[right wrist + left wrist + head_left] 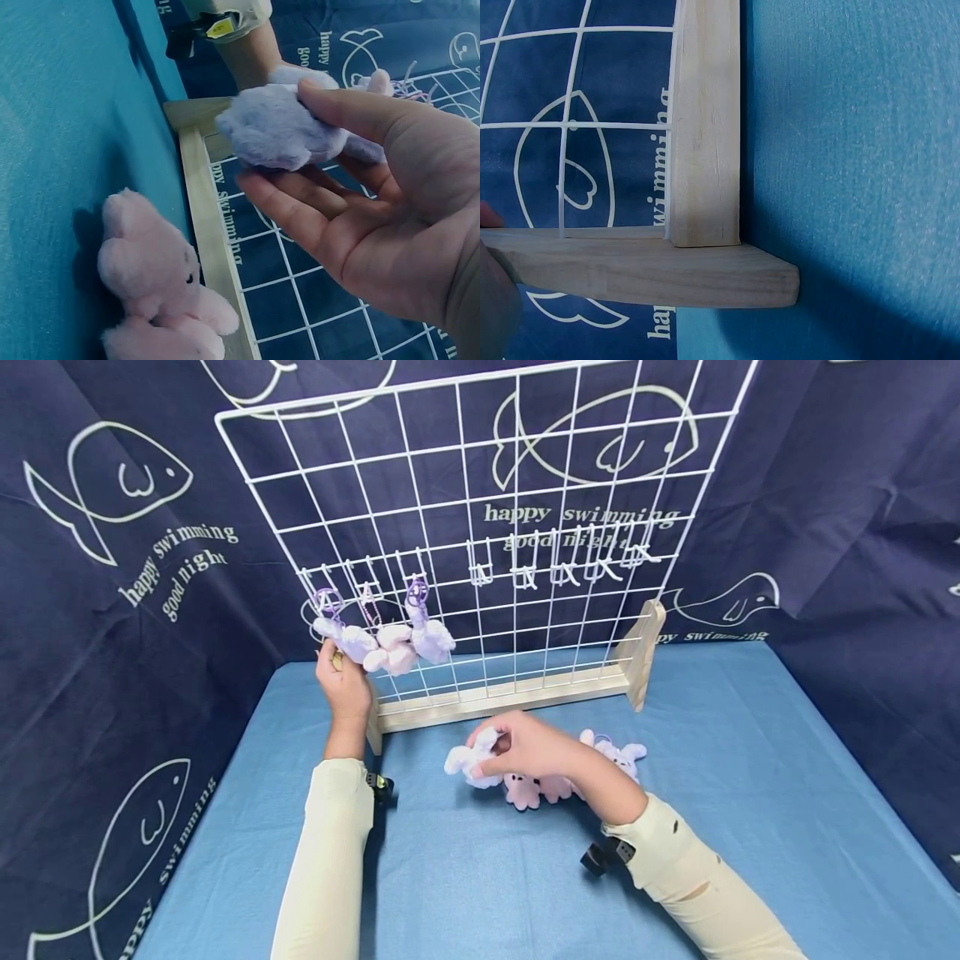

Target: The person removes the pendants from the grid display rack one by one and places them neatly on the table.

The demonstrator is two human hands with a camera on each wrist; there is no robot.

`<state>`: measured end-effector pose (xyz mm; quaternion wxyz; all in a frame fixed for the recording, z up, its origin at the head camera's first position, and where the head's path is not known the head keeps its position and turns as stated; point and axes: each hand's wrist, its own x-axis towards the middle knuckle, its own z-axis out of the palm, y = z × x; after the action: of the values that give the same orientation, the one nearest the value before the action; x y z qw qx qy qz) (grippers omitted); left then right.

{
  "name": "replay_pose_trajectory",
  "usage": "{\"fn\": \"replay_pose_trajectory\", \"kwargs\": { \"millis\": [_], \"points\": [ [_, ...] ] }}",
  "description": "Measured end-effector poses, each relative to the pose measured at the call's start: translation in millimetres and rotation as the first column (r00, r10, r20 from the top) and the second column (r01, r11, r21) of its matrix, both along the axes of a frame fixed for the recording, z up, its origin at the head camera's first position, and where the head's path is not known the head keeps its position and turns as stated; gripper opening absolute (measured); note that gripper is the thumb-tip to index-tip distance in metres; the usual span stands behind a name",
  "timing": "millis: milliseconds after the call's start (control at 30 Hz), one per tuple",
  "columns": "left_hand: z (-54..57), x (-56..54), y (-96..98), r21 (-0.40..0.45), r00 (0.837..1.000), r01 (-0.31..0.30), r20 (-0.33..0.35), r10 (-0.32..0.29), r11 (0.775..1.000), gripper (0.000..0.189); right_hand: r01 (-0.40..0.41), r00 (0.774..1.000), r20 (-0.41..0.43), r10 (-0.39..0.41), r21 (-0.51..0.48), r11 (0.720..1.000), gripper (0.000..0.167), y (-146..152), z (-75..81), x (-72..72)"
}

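Note:
My right hand (528, 745) pinches a lilac plush keychain toy (474, 762) between thumb and fingers, just above the blue cloth. Close up in the right wrist view, the fluffy lilac toy (274, 127) lies between thumb and fingertips. At the rack's left end, my left hand (345, 683) grips the wooden side piece of the stand (645, 274); most of that hand is out of the left wrist view. Three plush toys hang by rings from hooks above it: a lilac one (352, 642), a pink one (393, 652) and another lilac one (432, 639).
A white wire grid rack (517, 510) stands in a wooden base (502, 700). Several bare white hooks (565, 574) are on its right half. Pink plush toys (522, 791) and a lilac one (624, 758) lie on the blue cloth (465, 877), partly behind my right arm.

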<state>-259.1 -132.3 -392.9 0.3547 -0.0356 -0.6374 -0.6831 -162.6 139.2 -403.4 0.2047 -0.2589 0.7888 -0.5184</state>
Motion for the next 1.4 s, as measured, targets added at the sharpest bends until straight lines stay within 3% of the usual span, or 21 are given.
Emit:
{"fn": "replay_pose_trajectory", "kwargs": {
  "millis": [333,767,933,1300,1400],
  "points": [
    [-22.4,-21.1,-10.8,-0.025,0.999,-0.033,0.027,0.033,0.999,0.016,-0.002,0.999,-0.037,0.007,0.131,0.991,0.027,-5.3,-12.4,1.7],
    [-23.7,-20.7,-12.2,-0.051,0.999,-0.037,0.007,0.038,0.998,0.019,-0.044,0.997,-0.056,0.057,0.212,0.976,0.031,-11.1,-28.3,-0.1],
    [-24.1,-20.9,-13.9,-0.058,0.999,-0.043,0.008,0.044,0.997,0.019,-0.015,0.997,-0.072,0.036,0.270,0.963,0.043,-15.3,-27.1,1.7],
    [-23.8,-21.1,-13.5,-0.060,0.999,-0.049,0.016,0.051,0.997,0.018,0.059,0.984,-0.177,0.003,0.347,0.936,0.027,-24.4,-23.6,7.5],
    [-24.1,-22.1,-12.5,-0.051,0.998,-0.055,0.017,0.056,0.997,0.017,0.096,0.980,-0.196,-0.025,0.361,0.928,0.033,-25.9,-23.1,9.4]
  ]
}}
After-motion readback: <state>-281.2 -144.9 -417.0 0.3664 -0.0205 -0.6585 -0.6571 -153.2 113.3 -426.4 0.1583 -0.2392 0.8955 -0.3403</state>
